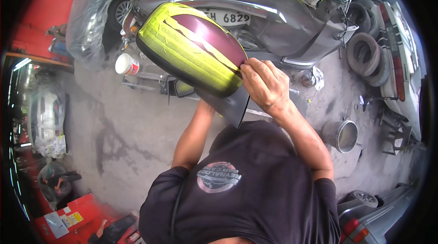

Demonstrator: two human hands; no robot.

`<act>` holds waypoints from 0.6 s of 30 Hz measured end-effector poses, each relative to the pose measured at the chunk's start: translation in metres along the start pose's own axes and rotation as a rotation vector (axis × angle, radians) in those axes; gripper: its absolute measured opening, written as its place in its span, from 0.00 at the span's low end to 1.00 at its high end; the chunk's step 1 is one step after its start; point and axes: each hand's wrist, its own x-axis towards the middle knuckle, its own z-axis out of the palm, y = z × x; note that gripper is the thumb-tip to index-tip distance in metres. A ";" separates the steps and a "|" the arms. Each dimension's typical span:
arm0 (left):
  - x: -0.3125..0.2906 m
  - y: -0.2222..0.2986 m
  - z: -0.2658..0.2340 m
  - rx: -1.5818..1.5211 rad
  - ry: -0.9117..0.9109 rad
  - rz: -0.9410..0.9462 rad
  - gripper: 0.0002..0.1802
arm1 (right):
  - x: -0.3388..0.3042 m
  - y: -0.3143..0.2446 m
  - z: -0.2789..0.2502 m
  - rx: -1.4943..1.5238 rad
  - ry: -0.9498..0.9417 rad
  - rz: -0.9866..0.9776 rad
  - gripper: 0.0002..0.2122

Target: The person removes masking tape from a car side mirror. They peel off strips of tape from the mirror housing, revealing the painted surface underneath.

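Note:
A car side mirror is held up in front of my chest, its glossy maroon cap framed by strips of yellow masking tape. Black plastic shows along its lower edge, and a flat dark mounting base juts toward me. My right hand is closed, thumb and fingers pinching the tape at the cap's right tip. My left forearm rises beneath the mirror; the left hand itself is hidden behind the housing, so its fingers do not show.
Beyond the mirror stands a dented grey car partly masked with paper. On the concrete floor are a white bucket, a second mirror on a low stand, and a metal can. Old tires lie at the right.

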 end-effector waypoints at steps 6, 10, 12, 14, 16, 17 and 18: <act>-0.008 -0.003 -0.006 0.080 -0.121 -0.101 0.30 | 0.008 0.008 -0.009 -0.051 -0.013 -0.109 0.17; -0.010 0.010 0.009 0.094 -0.209 -0.169 0.30 | 0.009 0.012 -0.013 -0.076 -0.016 -0.150 0.19; -0.007 0.015 0.014 -0.097 -0.164 -0.221 0.29 | 0.011 0.013 -0.014 -0.086 -0.016 -0.155 0.18; -0.002 0.020 0.020 -0.113 -0.115 -0.235 0.29 | 0.011 0.013 -0.013 -0.094 -0.008 -0.158 0.18; -0.003 0.034 0.034 -1.073 0.042 -0.490 0.28 | 0.012 0.012 -0.012 -0.089 -0.010 -0.158 0.17; -0.004 0.045 0.047 -1.554 0.126 -0.604 0.28 | 0.012 0.011 -0.012 -0.085 -0.010 -0.157 0.17; -0.006 0.056 0.059 -2.037 0.214 -0.707 0.27 | 0.013 0.010 -0.013 -0.078 -0.010 -0.154 0.16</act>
